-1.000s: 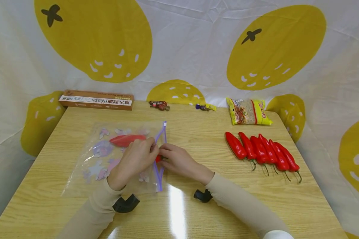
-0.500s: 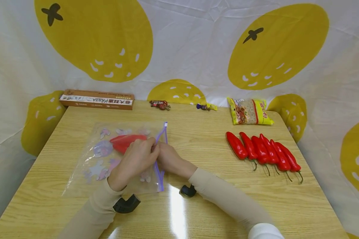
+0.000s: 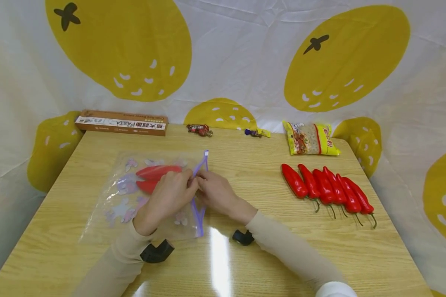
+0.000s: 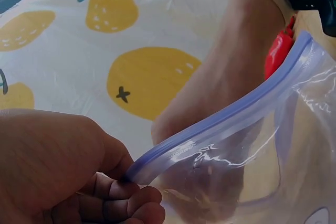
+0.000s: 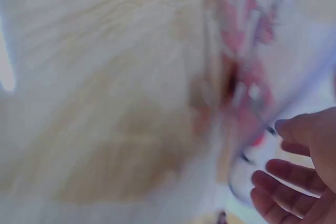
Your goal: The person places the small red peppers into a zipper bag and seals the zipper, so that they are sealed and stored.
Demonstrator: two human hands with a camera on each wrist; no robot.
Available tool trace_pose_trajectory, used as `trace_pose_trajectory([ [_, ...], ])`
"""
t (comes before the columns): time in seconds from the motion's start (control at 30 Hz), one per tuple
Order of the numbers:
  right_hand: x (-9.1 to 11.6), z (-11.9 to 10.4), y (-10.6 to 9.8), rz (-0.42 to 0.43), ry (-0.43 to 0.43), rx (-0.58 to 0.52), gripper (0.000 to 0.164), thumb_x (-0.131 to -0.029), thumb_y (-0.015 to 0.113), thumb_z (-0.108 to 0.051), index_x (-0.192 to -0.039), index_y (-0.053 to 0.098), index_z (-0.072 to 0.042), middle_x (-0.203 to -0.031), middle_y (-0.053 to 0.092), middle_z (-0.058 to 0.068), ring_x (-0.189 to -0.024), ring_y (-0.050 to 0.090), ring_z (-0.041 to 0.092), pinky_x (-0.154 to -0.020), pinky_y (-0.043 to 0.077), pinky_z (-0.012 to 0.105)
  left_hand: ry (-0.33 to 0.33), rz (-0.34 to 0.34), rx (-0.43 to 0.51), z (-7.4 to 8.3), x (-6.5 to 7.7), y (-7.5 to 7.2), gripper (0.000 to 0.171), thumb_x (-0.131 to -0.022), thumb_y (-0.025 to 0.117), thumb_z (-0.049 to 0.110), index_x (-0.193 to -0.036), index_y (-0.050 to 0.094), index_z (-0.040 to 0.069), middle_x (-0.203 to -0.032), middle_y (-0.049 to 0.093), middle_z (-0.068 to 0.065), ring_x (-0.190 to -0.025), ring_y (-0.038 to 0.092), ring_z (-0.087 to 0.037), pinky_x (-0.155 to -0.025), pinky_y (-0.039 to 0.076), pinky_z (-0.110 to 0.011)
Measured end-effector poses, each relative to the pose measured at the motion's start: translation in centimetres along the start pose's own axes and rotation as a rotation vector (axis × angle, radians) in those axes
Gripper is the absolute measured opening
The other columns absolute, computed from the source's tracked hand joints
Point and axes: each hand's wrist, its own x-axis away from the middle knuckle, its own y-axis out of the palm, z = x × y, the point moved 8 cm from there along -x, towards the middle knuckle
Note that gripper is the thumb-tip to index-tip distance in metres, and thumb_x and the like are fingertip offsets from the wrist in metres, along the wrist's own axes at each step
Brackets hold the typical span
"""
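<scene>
A clear zip bag (image 3: 100,218) with a purple zip edge and pastel prints lies flat on the left of the table. Inside it are two red chili peppers, an upper one (image 3: 156,170) and a lower one (image 3: 145,187) partly covered by my left hand (image 3: 171,192). That hand pinches the purple zip edge (image 4: 210,121) between thumb and fingers, lifting the bag's mouth. At the mouth is my right hand (image 3: 219,192); in the blurred right wrist view its thumb and fingers (image 5: 281,182) stand apart, holding nothing. Dark curved stems show near its thumb.
Several red chili peppers (image 3: 325,187) lie in a slanted row at right. Along the back are a pasta box (image 3: 122,123), a red-wrapped candy (image 3: 198,130), a purple-and-yellow candy (image 3: 257,133) and a yellow food packet (image 3: 311,139). A patterned cloth (image 3: 238,53) hangs behind.
My right hand has pushed a second pepper into the bag and let it go, then drawn back slightly to the right. My left hand keeps its pinch on the bag's edge.
</scene>
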Motion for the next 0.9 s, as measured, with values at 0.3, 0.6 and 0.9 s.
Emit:
trace_pose_trajectory([
  [0.3, 7.1, 7.4, -6.3, 0.079, 0.131, 0.119, 0.028, -0.080, 0.068, -0.015, -0.106, 0.065, -0.007, -0.100, 0.062, 0.009, -0.090, 0.058, 0.025, -0.075, 0.049, 0.037, 0.007, 0.001, 0.002, 0.0, -0.2, -0.2, 0.021, -0.082, 0.051, 0.011, -0.062, 0.044, 0.012, -0.051, 0.034, 0.004, -0.042, 0.033, -0.010, -0.039, 0.027, -0.025],
  [0.6, 15.8, 16.4, -9.4, 0.057, 0.458, 0.373, 0.041, -0.076, 0.068, -0.015, -0.112, 0.059, 0.003, -0.101, 0.056, 0.026, -0.089, 0.050, 0.043, -0.072, 0.043, 0.052, 0.013, -0.011, 0.014, -0.1, -0.1, 0.0, 0.019, -0.081, 0.051, 0.010, -0.063, 0.046, 0.012, -0.050, 0.035, 0.004, -0.041, 0.034, -0.009, -0.038, 0.027, -0.024],
  [0.9, 18.1, 18.1, -8.8, -0.067, 0.573, 0.425, 0.037, -0.073, 0.073, -0.023, -0.092, 0.060, 0.006, -0.087, 0.054, 0.024, -0.079, 0.047, 0.041, -0.062, 0.039, 0.049, -0.001, -0.052, 0.034, 0.0, 0.0, 0.3, 0.016, -0.081, 0.050, 0.009, -0.065, 0.047, 0.010, -0.051, 0.035, 0.004, -0.040, 0.032, -0.008, -0.037, 0.026, -0.023],
])
